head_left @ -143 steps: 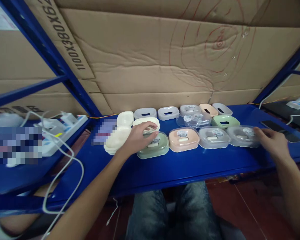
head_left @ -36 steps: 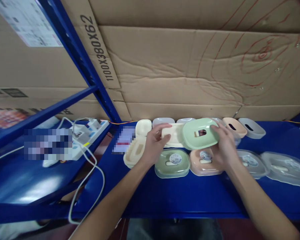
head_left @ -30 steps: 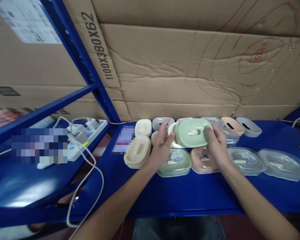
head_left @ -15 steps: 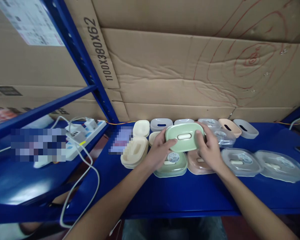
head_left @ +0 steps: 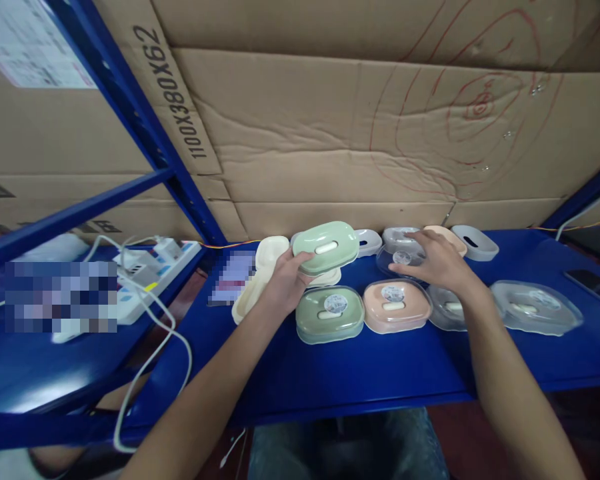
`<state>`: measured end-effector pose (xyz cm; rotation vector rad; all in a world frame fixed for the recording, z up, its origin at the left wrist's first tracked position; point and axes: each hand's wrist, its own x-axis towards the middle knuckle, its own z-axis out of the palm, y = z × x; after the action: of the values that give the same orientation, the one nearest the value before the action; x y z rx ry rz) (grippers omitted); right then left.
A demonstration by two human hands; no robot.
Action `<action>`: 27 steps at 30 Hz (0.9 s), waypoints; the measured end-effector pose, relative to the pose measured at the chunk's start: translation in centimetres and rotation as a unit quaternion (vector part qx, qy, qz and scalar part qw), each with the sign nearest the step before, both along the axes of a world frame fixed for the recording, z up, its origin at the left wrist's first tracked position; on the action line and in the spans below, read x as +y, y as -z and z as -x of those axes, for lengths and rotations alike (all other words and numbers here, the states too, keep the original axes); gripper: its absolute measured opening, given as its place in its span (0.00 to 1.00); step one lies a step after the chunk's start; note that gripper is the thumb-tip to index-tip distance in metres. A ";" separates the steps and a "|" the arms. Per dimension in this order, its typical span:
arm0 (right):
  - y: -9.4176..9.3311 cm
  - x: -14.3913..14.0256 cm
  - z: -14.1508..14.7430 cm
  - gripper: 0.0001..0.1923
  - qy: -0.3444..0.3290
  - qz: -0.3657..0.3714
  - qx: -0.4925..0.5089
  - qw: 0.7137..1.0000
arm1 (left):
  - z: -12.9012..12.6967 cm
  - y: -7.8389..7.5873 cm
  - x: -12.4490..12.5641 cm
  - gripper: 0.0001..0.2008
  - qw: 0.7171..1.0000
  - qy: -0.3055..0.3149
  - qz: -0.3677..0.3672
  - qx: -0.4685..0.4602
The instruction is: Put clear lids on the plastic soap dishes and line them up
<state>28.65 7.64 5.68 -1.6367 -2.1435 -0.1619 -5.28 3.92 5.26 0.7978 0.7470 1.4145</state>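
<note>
Holding green case in left hand, right hand spread near clear lid

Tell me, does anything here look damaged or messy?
Yes: the cardboard backing is creased and scrawled with red rings, and a white cable dangles in a loose loop at left. The pale green lid in the left hand shows no visible damage.

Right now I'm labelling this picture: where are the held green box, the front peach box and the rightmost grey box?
Held green box (head_left: 330,236): head view, top face.
Front peach box (head_left: 410,307): head view, covered top.
Rightmost grey box (head_left: 543,315): head view, covered top.
</note>
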 end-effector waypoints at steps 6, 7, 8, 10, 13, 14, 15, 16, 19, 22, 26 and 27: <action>1.0 0.5 1.3 0.44 0.023 0.064 -0.072 0.995 | -0.5 0.2 -0.2 0.30 1.000 0.014 0.012 0.016; 1.0 0.5 1.5 0.43 0.028 0.067 -0.076 0.994 | -0.4 0.1 -0.3 0.30 1.000 0.018 0.006 0.016; 1.0 0.6 1.7 0.44 0.031 0.070 -0.080 0.994 | -0.4 0.0 -0.3 0.30 1.000 0.024 -0.001 0.015; 0.9 0.6 1.8 0.45 0.034 0.072 -0.086 0.993 | -0.2 -0.2 -0.4 0.29 0.999 0.033 -0.012 0.013; 0.6 0.6 1.6 0.45 0.026 0.059 -0.089 0.994 | 0.0 -0.6 -0.4 0.26 0.999 0.040 -0.011 0.004; 0.4 0.6 1.5 0.45 0.022 0.046 -0.083 0.995 | 0.0 -0.7 -0.4 0.24 0.999 0.040 -0.003 -0.002; 0.2 0.5 1.4 0.44 0.017 0.028 -0.071 0.997 | 0.0 -0.7 -0.4 0.23 0.999 0.041 0.008 -0.008; -0.1 0.3 1.3 0.43 0.011 0.004 -0.051 0.999 | 0.0 -0.8 -0.3 0.21 0.999 0.042 0.021 -0.013; -1.4 -0.9 1.7 0.41 -0.019 -0.087 0.051 0.995 | -0.1 -0.8 -0.2 0.20 0.998 0.045 0.044 -0.017; -2.6 -2.8 3.3 0.41 -0.106 -0.133 0.159 0.972 | -0.1 -0.9 -0.3 0.21 0.997 0.063 0.031 -0.008; -3.1 -4.7 5.9 0.45 -0.255 -0.137 0.215 0.933 | -0.4 -1.2 -1.0 0.24 0.992 0.126 0.013 0.010; -3.0 -5.0 6.4 0.45 -0.276 -0.130 0.217 0.927 | -0.5 -1.2 -1.2 0.24 0.990 0.142 0.013 0.015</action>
<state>22.21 2.69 8.72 -0.7828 -2.0304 0.0836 -4.76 2.67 6.47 0.8703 0.6455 1.1373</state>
